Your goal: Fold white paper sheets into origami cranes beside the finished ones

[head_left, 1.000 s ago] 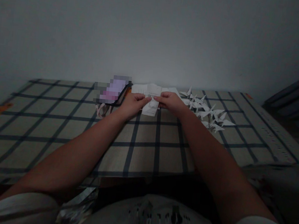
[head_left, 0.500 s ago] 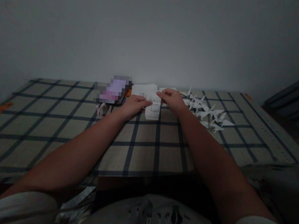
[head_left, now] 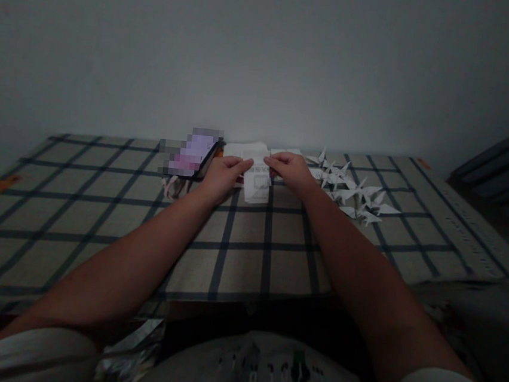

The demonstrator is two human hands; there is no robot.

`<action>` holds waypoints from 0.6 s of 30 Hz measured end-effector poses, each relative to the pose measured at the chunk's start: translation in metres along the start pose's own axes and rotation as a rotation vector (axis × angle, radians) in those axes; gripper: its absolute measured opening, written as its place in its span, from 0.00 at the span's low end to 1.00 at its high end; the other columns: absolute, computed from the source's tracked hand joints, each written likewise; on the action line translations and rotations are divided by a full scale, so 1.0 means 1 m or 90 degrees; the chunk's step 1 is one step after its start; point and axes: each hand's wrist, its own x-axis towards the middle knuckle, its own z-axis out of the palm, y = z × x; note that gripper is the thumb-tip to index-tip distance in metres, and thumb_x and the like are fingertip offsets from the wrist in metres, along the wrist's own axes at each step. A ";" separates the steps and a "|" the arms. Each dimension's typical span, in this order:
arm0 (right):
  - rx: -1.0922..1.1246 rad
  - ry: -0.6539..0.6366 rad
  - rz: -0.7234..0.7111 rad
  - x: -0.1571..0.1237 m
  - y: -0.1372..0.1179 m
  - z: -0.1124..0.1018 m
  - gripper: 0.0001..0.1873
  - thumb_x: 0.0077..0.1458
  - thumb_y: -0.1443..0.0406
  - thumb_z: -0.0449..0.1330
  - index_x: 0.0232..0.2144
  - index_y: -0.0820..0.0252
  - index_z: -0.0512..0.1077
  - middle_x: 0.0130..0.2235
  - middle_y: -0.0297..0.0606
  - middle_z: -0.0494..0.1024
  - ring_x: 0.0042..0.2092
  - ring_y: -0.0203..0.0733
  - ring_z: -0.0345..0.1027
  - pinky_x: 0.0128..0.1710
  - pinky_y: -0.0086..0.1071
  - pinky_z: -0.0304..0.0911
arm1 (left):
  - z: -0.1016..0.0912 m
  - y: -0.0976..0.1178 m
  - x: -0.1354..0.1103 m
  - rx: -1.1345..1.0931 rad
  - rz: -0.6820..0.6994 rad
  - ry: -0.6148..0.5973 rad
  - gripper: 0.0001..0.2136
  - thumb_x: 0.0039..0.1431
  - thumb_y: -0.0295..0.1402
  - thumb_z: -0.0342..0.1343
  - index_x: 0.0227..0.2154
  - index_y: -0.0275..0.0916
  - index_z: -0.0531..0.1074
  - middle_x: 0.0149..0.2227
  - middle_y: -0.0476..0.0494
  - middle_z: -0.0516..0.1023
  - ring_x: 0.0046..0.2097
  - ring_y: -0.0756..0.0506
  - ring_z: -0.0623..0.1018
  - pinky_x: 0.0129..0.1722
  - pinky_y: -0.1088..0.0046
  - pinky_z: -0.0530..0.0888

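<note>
A narrow folded piece of white paper [head_left: 256, 186] with dark print hangs between my two hands, above the near part of the checked cloth. My left hand [head_left: 228, 174] pinches its upper left edge between thumb and fingers. At the upper right edge, my right hand [head_left: 291, 169] has thumb and forefinger closed on the same paper. Behind it lies a larger sheet of white paper [head_left: 246, 149], partly covered by the held piece. Several folded paper cranes [head_left: 357, 195] lie to the right of my right hand.
A phone [head_left: 194, 154] with a lit, blurred-out screen stands left of my left hand, a pale pink strap [head_left: 171, 188] below it. The checked tablecloth [head_left: 243, 262] covers the table up to the grey wall [head_left: 267, 60]. Scraps of paper [head_left: 131, 347] sit below the table's front edge.
The held paper has shifted slightly left and tilted. My left thumb has moved up and left along its edge; my right hand has moved a little left.
</note>
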 end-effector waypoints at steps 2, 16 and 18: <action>-0.024 0.006 -0.002 0.000 -0.001 -0.001 0.15 0.51 0.55 0.66 0.27 0.62 0.75 0.25 0.34 0.74 0.29 0.35 0.65 0.32 0.31 0.63 | 0.000 -0.001 0.001 0.001 0.001 -0.002 0.21 0.46 0.51 0.70 0.23 0.36 0.76 0.26 0.47 0.76 0.29 0.48 0.76 0.30 0.73 0.73; -0.012 -0.045 0.006 -0.001 -0.001 0.000 0.13 0.57 0.61 0.62 0.24 0.63 0.72 0.24 0.30 0.70 0.27 0.31 0.60 0.32 0.29 0.60 | 0.000 -0.001 -0.001 0.032 0.001 0.011 0.21 0.45 0.50 0.69 0.21 0.36 0.73 0.24 0.46 0.76 0.27 0.48 0.76 0.30 0.72 0.74; -0.003 -0.055 0.014 -0.001 -0.001 0.000 0.14 0.57 0.61 0.63 0.23 0.63 0.71 0.23 0.30 0.69 0.27 0.31 0.60 0.32 0.29 0.60 | 0.000 0.001 -0.002 0.037 -0.010 0.004 0.21 0.44 0.50 0.70 0.22 0.36 0.74 0.25 0.46 0.77 0.28 0.48 0.76 0.30 0.72 0.73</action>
